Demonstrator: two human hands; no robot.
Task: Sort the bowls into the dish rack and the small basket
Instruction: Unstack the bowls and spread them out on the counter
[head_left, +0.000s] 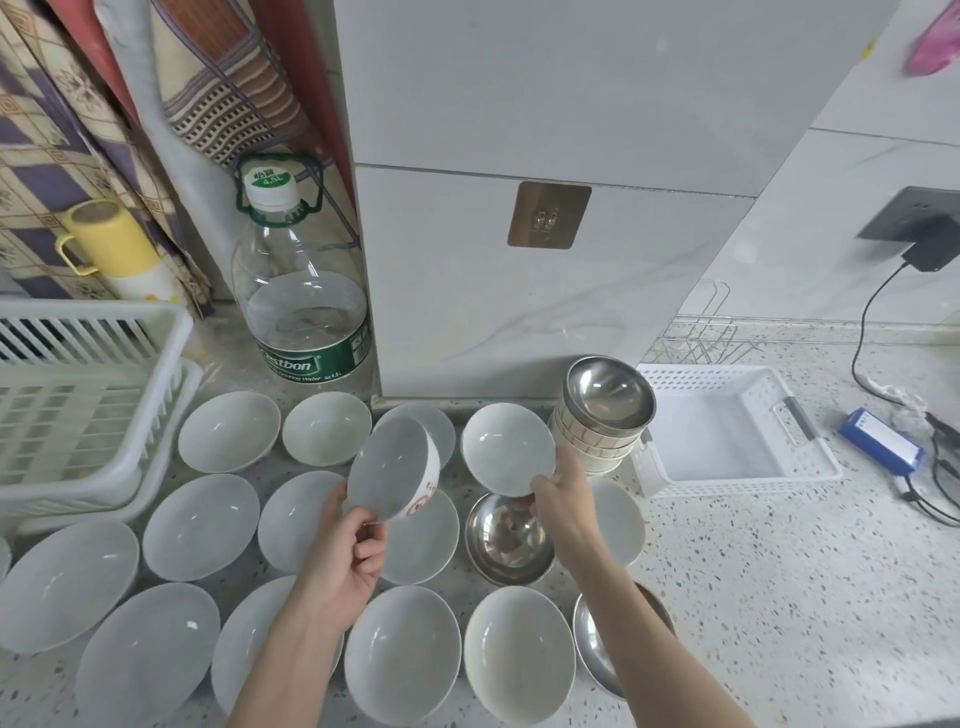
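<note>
Speckled stone counter (753, 597) carries glossy white bowls; my left hand (345, 551) grips a red-marked bowl (393, 470), my right hand (563, 501) pinches a plain one (506, 449), fingertips hidden.

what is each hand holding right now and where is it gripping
The left hand pinches a white bowl with red marks by its lower rim; the right hand holds a plain white bowl by its near rim.

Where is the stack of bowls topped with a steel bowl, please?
In the head view, the stack of bowls stands right of centre on the counter, at the wall's foot, just left of the small white basket.
</note>
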